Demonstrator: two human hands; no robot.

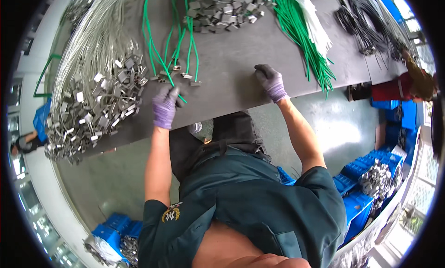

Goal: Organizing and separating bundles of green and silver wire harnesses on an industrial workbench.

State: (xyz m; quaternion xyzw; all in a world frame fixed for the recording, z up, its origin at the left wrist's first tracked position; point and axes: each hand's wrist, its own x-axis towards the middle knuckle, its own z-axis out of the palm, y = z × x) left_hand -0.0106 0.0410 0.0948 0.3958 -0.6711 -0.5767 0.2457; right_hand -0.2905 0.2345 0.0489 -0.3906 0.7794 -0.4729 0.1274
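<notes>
The left hand (165,105), purple-gloved, pinches a thin green plastic-coated cable (163,66) near the grey tabletop (232,64) edge; the right hand (271,81) rests flat, fingers loosely spread, holding nothing.

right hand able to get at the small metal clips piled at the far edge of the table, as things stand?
Probably yes. The right hand rests flat on bare dark table, and nothing lies between it and the pile of metal clips straight ahead. The green cable bundle lies off to its right, clear of that path.
</notes>
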